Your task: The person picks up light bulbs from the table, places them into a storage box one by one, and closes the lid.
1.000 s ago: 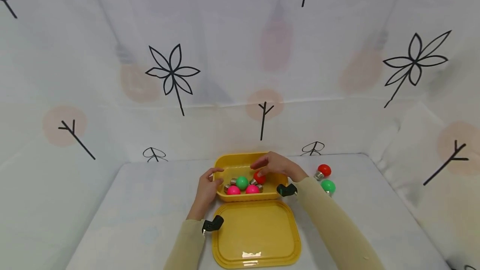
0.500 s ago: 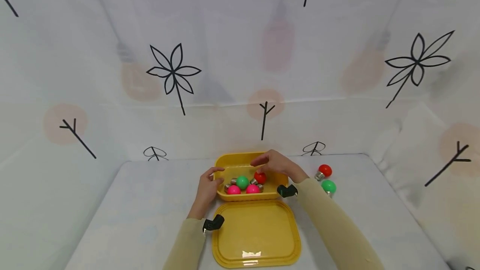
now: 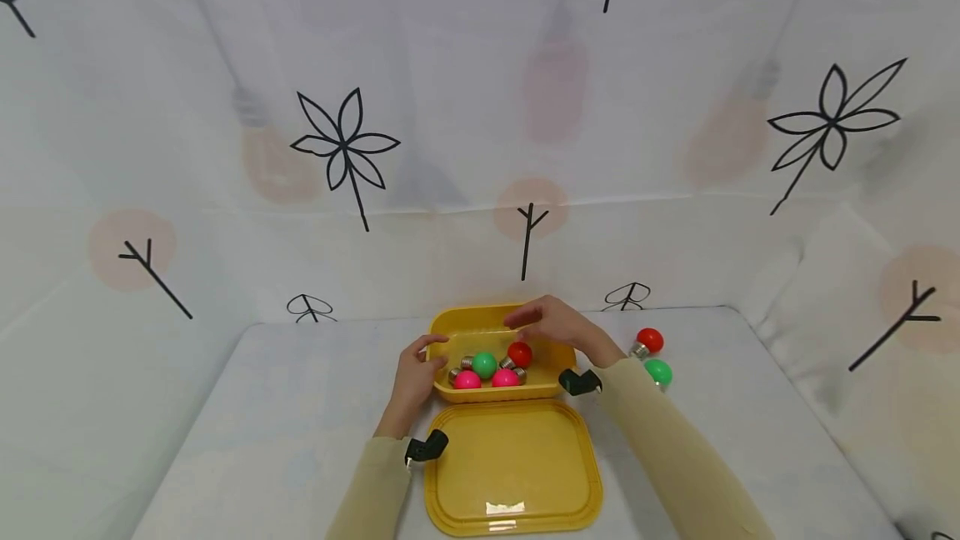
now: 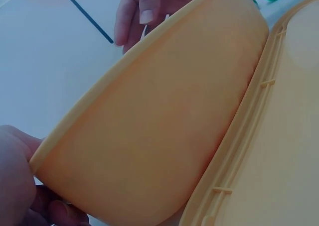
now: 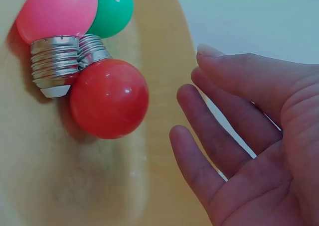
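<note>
A yellow plastic tub (image 3: 474,323) holds several small light bulbs with silver screw bases. Inside lie a red bulb (image 5: 109,99), a green bulb (image 3: 483,366) and two pink bulbs, one of them the pink bulb (image 5: 57,12) whose base is beside the red one. My left hand (image 3: 414,369) grips the tub's left end, thumb and fingers on either side of the rim in the left wrist view. Above the tub's right part hovers my right hand (image 3: 558,327), fingers loosely spread and holding nothing. The red bulb rests apart from its fingertips.
A yellow lid (image 3: 513,467) lies flat in front of the tub. On the table (image 3: 285,432) to the right are another red bulb (image 3: 650,340) and a green bulb (image 3: 657,372), close to the right sleeve. A patterned white cloth (image 3: 465,148) stands behind.
My right hand has let go of the red bulb and lifted slightly up and right, leaving it in the tub. The left hand has stayed on the tub's rim.
</note>
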Tool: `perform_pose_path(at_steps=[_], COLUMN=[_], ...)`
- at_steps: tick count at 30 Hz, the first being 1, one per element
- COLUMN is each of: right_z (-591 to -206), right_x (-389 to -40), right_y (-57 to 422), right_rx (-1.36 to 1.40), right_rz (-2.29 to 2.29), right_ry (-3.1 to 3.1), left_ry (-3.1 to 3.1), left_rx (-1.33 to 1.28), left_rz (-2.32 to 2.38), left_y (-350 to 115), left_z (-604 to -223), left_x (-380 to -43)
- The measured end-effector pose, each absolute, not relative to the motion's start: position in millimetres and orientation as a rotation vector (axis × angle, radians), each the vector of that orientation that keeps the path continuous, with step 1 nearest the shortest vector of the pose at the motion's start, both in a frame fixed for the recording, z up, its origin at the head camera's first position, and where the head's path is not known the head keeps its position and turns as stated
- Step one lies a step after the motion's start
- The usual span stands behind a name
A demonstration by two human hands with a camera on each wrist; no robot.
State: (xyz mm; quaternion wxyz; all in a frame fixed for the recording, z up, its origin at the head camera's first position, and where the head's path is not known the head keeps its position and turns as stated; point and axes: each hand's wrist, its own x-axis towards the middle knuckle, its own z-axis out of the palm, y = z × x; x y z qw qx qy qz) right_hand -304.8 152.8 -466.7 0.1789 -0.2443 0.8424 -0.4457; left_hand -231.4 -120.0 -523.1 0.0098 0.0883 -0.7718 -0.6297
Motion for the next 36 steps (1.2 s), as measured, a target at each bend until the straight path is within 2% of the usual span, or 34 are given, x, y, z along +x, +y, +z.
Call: perform_pose_path(at_steps=[36], right_z=[-461.4], right_x=[-281.9], right_y=[184.0], right_rx=[-0.680], right_rz=[-1.373], right_ry=[2.349], left_ry=[-2.426], left_rx=[0.324], left_rz=[-1.948], left_y=[-118.9], left_z=[-524.6], left_x=[-232.4])
